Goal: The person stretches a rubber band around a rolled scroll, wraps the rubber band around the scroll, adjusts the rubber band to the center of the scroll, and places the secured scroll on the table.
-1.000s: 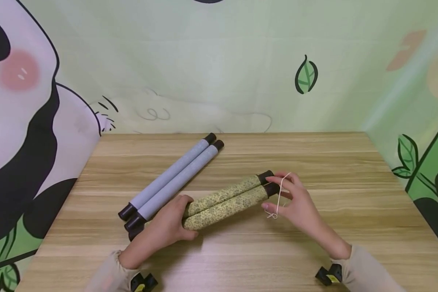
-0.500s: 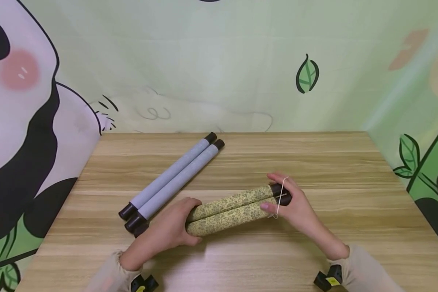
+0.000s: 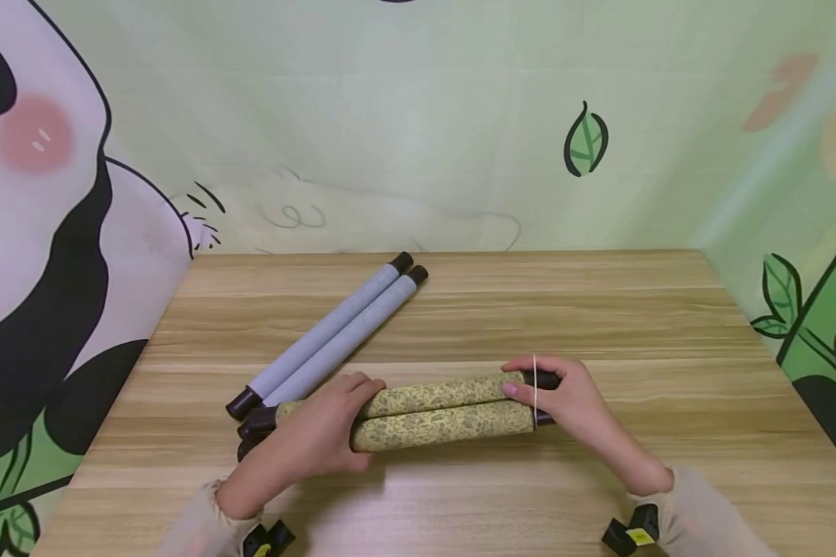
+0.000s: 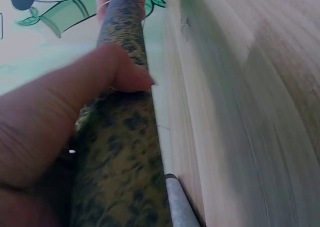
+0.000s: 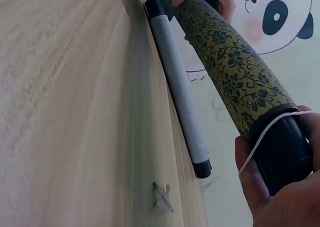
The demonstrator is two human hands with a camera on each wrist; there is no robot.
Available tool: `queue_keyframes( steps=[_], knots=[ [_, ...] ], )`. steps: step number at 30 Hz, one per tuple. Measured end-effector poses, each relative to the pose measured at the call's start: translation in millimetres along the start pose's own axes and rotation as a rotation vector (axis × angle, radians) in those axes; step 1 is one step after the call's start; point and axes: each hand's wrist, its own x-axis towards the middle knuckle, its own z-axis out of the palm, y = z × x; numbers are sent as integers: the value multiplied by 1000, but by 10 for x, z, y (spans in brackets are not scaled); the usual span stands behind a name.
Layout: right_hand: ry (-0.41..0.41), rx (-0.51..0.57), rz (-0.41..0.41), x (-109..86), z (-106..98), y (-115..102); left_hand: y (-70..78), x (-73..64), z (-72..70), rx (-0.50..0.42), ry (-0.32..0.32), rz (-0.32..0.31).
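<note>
A rolled scroll (image 3: pixel 446 410) in yellow floral cloth, wound from both ends into two parallel rolls with black end knobs, is held above the table. My left hand (image 3: pixel 327 422) grips it near its left end, thumb on the near side. At the other end my right hand (image 3: pixel 571 394) holds the rolls, thumb on top and fingers on the far side. A thin white string loop (image 3: pixel 535 402) crosses that hand's fingers and thumb; in the right wrist view the string (image 5: pixel 265 129) passes over the black knob (image 5: pixel 285 152). Part of the loop is hidden.
A pale blue double-rolled scroll (image 3: pixel 334 333) with black knobs lies diagonally on the wooden table (image 3: pixel 620 309), behind my left hand. Its near end is partly covered by the yellow scroll. A backdrop (image 3: pixel 404 139) with panda and leaf drawings stands behind the table.
My right hand has come onto the scroll's right end, bringing the string loop over it. That end has shifted right and lowered, so the yellow scroll lies more level.
</note>
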Motion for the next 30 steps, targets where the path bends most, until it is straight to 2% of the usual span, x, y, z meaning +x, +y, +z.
queue_keyframes(
  steps=[4, 8, 14, 22, 30],
  knots=[
    [6, 20, 14, -9, 33, -28, 51, 7, 28, 113, 8, 17],
    [26, 34, 23, -29, 55, -62, 86, 16, 59, 146, 39, -6],
    [37, 69, 38, -60, 86, -88, 91, 35, 80, 156, 91, -16],
    [20, 81, 70, -65, 78, -80, 73, 55, 96, 124, 75, -3],
    [-32, 140, 114, -28, 27, -75, 39, 58, 57, 96, 95, 26]
  ],
)
